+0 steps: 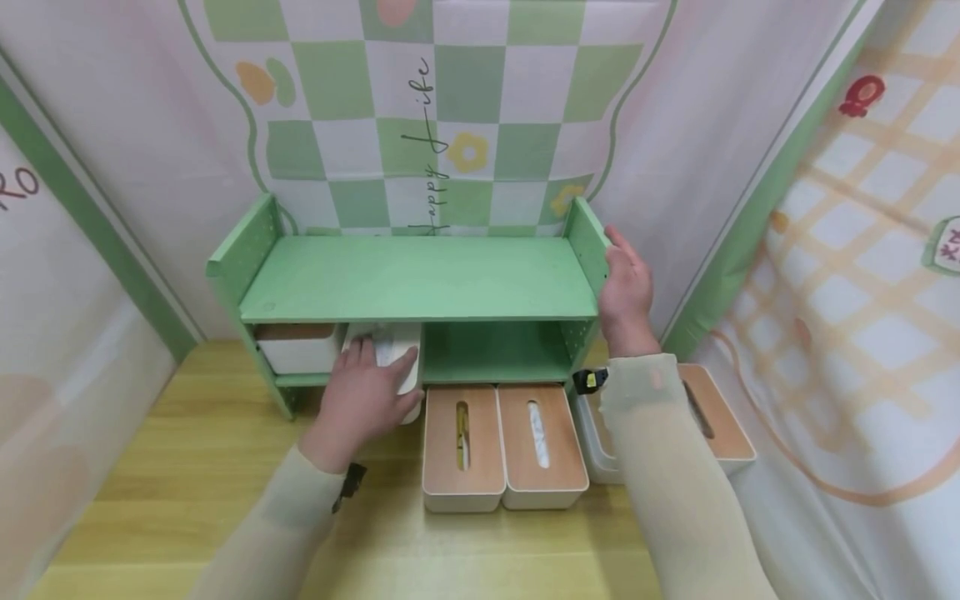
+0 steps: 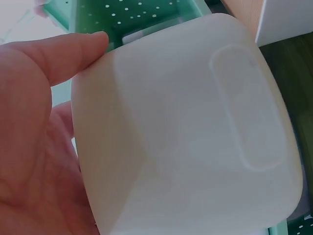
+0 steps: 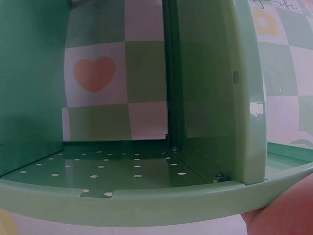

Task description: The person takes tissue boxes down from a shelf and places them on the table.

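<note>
My left hand point(image 1: 363, 400) grips a white box point(image 1: 405, 337) with rounded corners, thumb on one side and fingers over the other. The box sits partly inside the lower level of a green two-tier shelf point(image 1: 420, 275), its near end sticking out. In the left wrist view, the smooth end of the white box point(image 2: 181, 132) has an oval recess, and the thumb lies along its edge. My right hand point(image 1: 628, 287) rests against the outside of the shelf's right side panel point(image 1: 588, 242), fingers fairly straight. Only a bit of that hand shows in the right wrist view.
A white box with a wooden lid point(image 1: 298, 350) stands in the lower level at left. Two wood-lidded boxes point(image 1: 463, 483) point(image 1: 543, 483) stand before the shelf on the wooden table point(image 1: 172, 467). More boxes point(image 1: 723, 408) lie beyond the right forearm. Curtains hang behind.
</note>
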Demonstrator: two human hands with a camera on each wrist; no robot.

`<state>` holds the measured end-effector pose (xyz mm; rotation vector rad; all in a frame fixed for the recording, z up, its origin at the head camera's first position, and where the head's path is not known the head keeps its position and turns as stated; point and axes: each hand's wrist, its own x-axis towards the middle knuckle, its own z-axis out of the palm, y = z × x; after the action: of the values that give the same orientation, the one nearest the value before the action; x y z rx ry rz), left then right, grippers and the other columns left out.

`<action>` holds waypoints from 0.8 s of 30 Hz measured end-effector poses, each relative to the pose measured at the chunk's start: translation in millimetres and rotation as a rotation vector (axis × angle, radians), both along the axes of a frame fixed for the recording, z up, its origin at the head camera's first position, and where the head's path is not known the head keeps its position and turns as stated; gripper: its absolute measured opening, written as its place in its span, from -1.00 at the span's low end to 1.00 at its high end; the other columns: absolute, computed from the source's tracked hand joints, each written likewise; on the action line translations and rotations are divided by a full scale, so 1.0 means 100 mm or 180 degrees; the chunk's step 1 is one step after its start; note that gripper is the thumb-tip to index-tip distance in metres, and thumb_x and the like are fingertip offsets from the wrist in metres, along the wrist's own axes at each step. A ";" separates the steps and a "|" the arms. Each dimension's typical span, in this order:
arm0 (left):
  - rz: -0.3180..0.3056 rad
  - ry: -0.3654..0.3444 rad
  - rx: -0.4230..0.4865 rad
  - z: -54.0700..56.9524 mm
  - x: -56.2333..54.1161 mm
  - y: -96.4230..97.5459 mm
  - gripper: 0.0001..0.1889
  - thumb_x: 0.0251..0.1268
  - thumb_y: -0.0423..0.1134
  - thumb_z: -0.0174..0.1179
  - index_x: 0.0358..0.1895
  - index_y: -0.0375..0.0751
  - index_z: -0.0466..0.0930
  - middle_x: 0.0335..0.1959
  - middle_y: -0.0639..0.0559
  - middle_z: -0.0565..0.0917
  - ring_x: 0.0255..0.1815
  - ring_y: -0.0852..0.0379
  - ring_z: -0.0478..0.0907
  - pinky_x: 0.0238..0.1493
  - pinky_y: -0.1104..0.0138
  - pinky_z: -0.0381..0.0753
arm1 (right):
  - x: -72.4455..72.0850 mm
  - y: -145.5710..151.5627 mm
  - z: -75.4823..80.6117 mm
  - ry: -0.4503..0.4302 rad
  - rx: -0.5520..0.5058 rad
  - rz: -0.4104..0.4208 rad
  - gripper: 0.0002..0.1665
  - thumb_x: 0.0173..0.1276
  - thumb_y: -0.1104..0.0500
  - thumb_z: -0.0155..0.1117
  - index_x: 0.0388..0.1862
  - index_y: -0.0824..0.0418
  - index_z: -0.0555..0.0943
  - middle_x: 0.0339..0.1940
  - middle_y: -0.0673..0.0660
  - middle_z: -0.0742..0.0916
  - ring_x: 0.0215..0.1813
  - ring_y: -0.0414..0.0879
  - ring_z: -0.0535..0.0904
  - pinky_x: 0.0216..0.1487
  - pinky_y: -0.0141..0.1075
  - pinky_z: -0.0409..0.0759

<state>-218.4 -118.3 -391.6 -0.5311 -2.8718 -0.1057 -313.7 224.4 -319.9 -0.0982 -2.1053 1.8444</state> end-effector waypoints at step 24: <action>0.0603 0.0237 0.1450 -0.25 0.16 -0.36 -0.17 0.44 0.28 0.01 0.43 -0.41 0.27 0.30 -0.49 0.40 0.25 -0.41 0.40 0.12 -0.23 0.47 | 0.00 0.00 0.00 0.0021 0.0097 -0.0076 -0.48 0.63 -0.08 -0.25 0.50 -0.23 0.34 0.52 -0.19 0.30 0.41 -0.19 0.21 0.38 -0.22 0.20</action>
<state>-202.2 -154.0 -416.2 -0.1694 -2.6793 -0.6707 -313.8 224.0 -319.7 -0.1093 -2.1180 1.7959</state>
